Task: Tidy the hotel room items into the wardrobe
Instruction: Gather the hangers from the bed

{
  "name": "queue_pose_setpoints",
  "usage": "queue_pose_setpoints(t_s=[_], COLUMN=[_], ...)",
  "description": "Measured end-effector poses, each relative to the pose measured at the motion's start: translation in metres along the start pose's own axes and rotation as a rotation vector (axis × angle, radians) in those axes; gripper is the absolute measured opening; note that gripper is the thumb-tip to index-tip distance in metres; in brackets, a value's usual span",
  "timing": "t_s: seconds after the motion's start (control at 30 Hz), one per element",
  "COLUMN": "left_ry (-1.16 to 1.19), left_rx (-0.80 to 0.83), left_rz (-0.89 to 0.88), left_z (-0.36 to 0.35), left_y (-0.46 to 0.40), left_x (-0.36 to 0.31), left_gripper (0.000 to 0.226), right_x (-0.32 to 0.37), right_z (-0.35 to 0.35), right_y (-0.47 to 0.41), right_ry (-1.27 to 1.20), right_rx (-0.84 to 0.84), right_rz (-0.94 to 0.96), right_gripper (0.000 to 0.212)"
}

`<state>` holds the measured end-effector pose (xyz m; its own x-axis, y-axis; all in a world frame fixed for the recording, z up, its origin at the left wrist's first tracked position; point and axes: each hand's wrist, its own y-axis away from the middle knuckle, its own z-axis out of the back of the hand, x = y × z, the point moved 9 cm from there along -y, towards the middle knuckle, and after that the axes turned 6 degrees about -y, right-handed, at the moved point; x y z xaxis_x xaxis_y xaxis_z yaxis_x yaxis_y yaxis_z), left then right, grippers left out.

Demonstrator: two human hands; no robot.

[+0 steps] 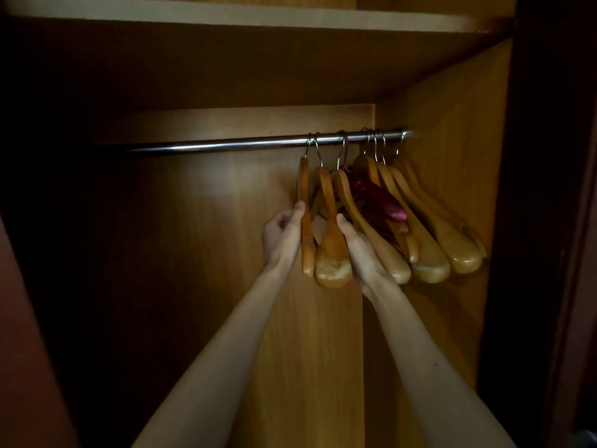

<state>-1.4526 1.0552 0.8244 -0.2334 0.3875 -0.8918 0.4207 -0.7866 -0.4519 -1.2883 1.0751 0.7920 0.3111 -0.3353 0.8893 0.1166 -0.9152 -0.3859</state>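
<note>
Wooden hangers (pixel 429 227) crowd the rod's (pixel 226 144) right end in the wardrobe (pixel 452 130), where your left hand (pixel 281 237) pinches the leftmost hanger (pixel 305 218) and your right hand (pixel 358 250) grips the next (pixel 331 240).

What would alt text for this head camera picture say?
Two bare hands reach into a dim wooden wardrobe: the left hand pinches the leftmost wooden hanger, the right hand holds the next hanger. More hang rightward on the metal rail.
</note>
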Motion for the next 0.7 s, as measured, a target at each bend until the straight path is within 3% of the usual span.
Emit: queue_pose_setpoints(t_s=[0.13,0.23,0.47,0.7], left_ry=[-0.009,-0.059,-0.249,-0.404], left_rx=[-0.187,-0.135,0.336,0.784], left_rz=[-0.073,0.007,0.275,0.562], left_z=[0.016,0.005,-0.062,-0.124], left_y=[0.036,0.070,0.177,0.295], left_x=[0.029,0.083,0.233,0.369], left_gripper=[0.020,0.012,0.007,0.007], right_x=[-0.034,-0.066,-0.179,-0.290], right_z=[0.019,0.036,0.100,0.197], right_y=[0.028,0.056,0.152,0.266], right_ry=[0.115,0.209,0.478,0.637], right_rx=[0.012,0.007,-0.006,-0.248], right_rz=[-0.079,-0.121,-0.338,-0.673], right_gripper=[0.058,0.032,0.022,0.018])
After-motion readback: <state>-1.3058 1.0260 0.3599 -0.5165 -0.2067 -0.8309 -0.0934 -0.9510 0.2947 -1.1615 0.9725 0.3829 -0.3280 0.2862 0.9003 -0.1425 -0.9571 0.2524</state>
